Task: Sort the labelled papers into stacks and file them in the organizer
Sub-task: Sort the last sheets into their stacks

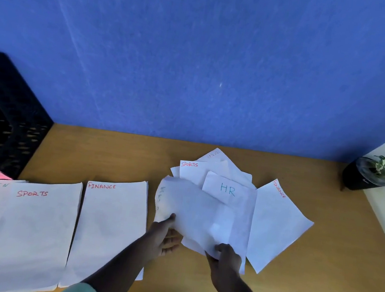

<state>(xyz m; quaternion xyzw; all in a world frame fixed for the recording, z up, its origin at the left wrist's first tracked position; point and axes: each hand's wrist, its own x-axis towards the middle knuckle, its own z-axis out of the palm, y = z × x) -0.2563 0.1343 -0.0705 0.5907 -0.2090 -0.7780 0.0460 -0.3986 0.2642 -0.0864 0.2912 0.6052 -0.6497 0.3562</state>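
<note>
A curled white sheet (194, 208) is pinched by left hand (164, 234) and right hand (228, 255) above the unsorted pile (217, 172) on the bench (126, 152).

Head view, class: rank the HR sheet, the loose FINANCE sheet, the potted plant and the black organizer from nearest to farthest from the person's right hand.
From the right hand:
1. HR sheet, just beyond it in the pile.
2. Loose FINANCE sheet, to its right; close to the HR sheet's distance.
3. Potted plant, far right corner.
4. Black organizer, far left.

Sorted stacks (40, 229) left of loose pile (226, 197)
</note>
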